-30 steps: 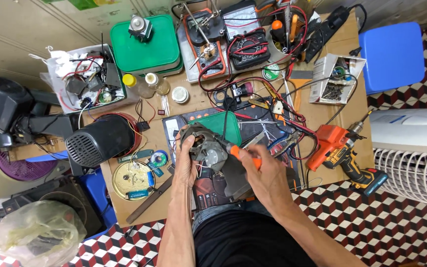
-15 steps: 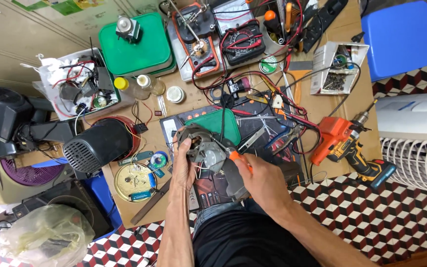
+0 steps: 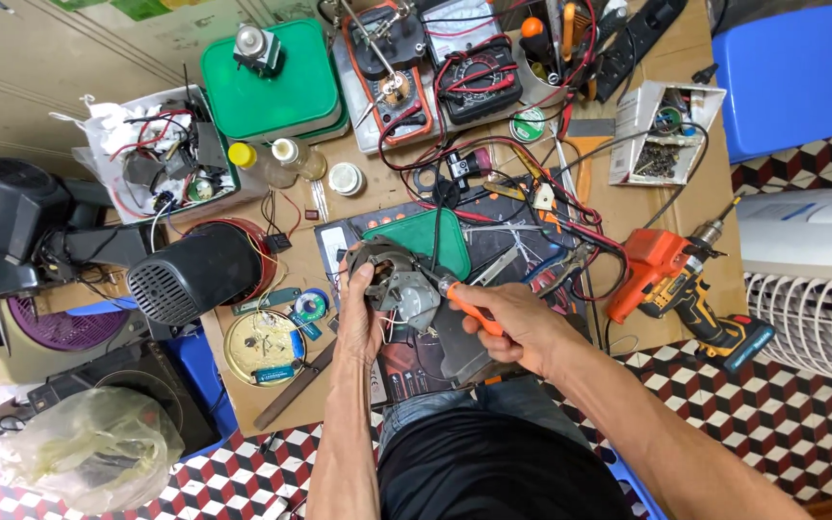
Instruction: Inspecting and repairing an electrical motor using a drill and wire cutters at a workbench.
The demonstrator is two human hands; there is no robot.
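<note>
left hand (image 3: 356, 323): fingers wrapped round grey round metal motor housing (image 3: 399, 284) | right hand (image 3: 522, 332): fingers pinching orange-handled screwdriver (image 3: 469, 308), shaft slanting up-left into housing

A brown bench (image 3: 628, 207) carries the clutter. At its 12 o'clock sit two meters (image 3: 435, 58) tangled in red and black leads. At 11 o'clock rests a green box (image 3: 276, 91), and at 10 o'clock a white tray (image 3: 161, 159) of wires. Two small bottles (image 3: 276, 159) stand just below the green box. At 9 o'clock lies a black motor (image 3: 195, 274); at 7 o'clock a round tin (image 3: 262, 347). A green mat (image 3: 416, 241) lies near the centre. At 2 o'clock sits a white parts box (image 3: 662, 130); at 4 o'clock an orange drill (image 3: 671, 279).
</note>
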